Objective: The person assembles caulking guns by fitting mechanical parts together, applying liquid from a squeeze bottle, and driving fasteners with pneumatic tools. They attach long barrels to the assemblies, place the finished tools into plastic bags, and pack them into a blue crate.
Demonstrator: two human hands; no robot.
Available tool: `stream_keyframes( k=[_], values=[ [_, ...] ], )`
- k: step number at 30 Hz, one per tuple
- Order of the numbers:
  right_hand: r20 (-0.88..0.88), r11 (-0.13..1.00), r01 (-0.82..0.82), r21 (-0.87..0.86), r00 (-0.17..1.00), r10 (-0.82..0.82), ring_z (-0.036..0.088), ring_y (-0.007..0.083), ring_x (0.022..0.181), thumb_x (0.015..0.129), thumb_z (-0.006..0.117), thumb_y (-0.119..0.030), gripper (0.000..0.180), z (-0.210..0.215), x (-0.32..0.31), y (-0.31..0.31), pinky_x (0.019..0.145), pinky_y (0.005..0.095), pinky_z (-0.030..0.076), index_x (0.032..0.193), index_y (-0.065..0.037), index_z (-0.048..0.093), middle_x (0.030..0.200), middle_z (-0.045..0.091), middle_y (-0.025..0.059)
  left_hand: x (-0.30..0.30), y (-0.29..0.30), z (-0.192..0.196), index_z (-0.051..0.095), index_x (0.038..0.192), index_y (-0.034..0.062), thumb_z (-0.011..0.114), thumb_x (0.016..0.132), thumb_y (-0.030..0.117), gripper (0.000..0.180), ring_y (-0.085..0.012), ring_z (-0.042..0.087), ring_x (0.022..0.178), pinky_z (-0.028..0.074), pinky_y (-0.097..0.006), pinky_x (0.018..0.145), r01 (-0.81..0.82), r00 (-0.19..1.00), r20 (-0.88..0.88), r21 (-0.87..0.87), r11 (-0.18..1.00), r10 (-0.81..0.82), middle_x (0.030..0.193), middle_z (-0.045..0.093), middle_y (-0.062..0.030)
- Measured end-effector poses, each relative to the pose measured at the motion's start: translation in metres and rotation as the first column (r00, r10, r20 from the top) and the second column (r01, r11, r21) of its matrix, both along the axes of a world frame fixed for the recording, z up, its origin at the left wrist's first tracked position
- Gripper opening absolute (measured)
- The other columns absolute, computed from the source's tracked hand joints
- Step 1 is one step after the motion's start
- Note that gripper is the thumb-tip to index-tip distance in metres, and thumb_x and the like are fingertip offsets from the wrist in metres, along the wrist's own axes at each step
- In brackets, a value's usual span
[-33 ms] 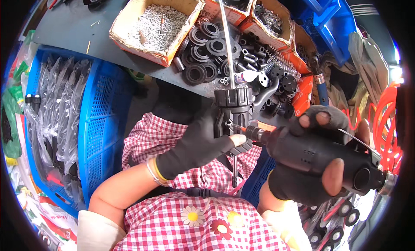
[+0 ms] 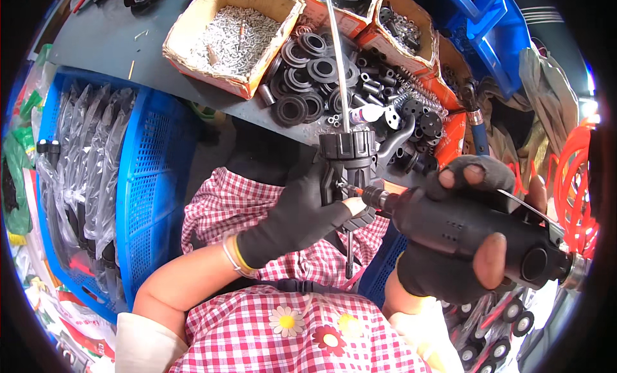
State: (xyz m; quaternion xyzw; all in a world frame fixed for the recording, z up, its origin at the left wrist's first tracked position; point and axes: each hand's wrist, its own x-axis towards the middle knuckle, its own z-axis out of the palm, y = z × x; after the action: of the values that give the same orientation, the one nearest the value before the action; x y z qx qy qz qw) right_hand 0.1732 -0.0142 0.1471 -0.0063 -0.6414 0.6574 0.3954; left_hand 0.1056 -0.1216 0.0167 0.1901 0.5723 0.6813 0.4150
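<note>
My left hand point(image 2: 292, 212), in a black fingerless glove, is closed around a black ribbed plastic fitting point(image 2: 348, 146) above my lap. A long thin metal rod point(image 2: 337, 58) rises out of the fitting's top, and a dark rod end point(image 2: 349, 254) shows below it. In my gloved right hand point(image 2: 450, 270) is a black air screwdriver point(image 2: 443, 225) held sideways, fingers wrapped round its body and a thumb or finger near its lever. The tip of the screwdriver meets the side of the fitting, close to my left thumb. A small metal screw seems to sit there, partly hidden.
Beyond my hands, the table holds a cardboard box of small screws point(image 2: 234, 45), black rings point(image 2: 313, 71), springs point(image 2: 421, 93) and a small white bottle point(image 2: 367, 113). A blue basket point(image 2: 151, 173) of plastic-wrapped black parts stands at left. An orange coiled hose point(image 2: 574, 186) hangs at right.
The air screwdriver and my right hand have shifted very slightly left. The fitting in my left hand has barely moved.
</note>
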Motion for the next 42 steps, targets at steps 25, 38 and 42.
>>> stream_keyframes(
  k=[25,38,42],
  values=[
    [-0.078,0.988,-0.151,-0.041,0.986,0.147,0.048,0.0323,0.102,0.080,0.067,-0.032,0.068,0.007,0.010,0.033,0.088,0.0454,0.049,0.138,-0.004,0.045,0.112,0.049,0.0214,-0.227,-0.035,0.039,0.066,0.079,0.0021,0.067,0.078,0.025,0.023,-0.0279,0.060,0.066,0.048,-0.037,0.067,-0.141,0.414,-0.610,-0.776,0.614,-0.676,0.070,0.063,-0.0145],
    [-0.133,0.925,-0.238,-0.295,0.969,0.207,0.045,0.0250,0.104,0.081,0.073,-0.030,0.063,0.016,0.029,0.041,0.084,0.0418,0.051,0.134,-0.007,0.048,0.120,0.041,0.0143,-0.056,-0.017,0.049,0.062,0.108,0.0047,0.054,0.098,0.005,0.013,-0.0110,0.066,0.083,0.056,-0.024,0.070,-0.259,0.898,0.400,0.138,0.956,0.185,0.094,0.067,-0.0054],
    [-0.177,0.974,-0.033,-0.226,0.984,-0.008,0.044,0.0232,0.106,0.079,0.076,-0.027,0.062,0.012,0.030,0.033,0.082,0.0412,0.050,0.131,-0.008,0.048,0.121,0.039,0.0119,-0.020,-0.010,0.070,0.057,0.112,0.0069,0.052,0.102,0.017,0.015,-0.0122,0.066,0.083,0.059,-0.028,0.075,-0.339,0.648,0.751,0.138,0.931,0.125,0.098,0.066,-0.0066]
  ],
)
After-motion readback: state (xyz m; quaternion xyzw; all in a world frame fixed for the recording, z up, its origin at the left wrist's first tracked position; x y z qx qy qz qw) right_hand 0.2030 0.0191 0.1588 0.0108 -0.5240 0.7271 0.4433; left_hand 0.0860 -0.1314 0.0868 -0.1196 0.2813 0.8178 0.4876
